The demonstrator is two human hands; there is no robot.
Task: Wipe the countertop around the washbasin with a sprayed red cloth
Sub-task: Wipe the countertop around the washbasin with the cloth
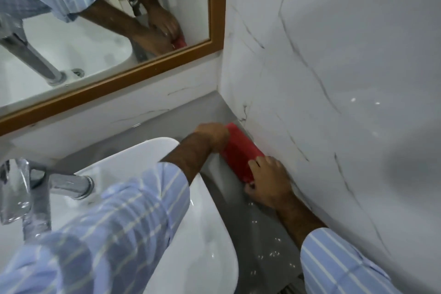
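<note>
A red cloth (238, 153) lies flat on the grey countertop (269, 234), on the narrow strip between the white washbasin (205, 253) and the marble side wall. My left hand (212, 133) reaches over the basin and presses on the cloth's far end. At the cloth's near end my right hand (269, 181) grips it, its fingers curled on the edge close to the wall. Water droplets shine on the countertop nearer to me.
A chrome tap (71, 186) stands over the basin at the left. A wood-framed mirror (143, 69) hangs on the back wall and reflects my arms and the cloth. The marble wall (334, 102) closes the right side tightly.
</note>
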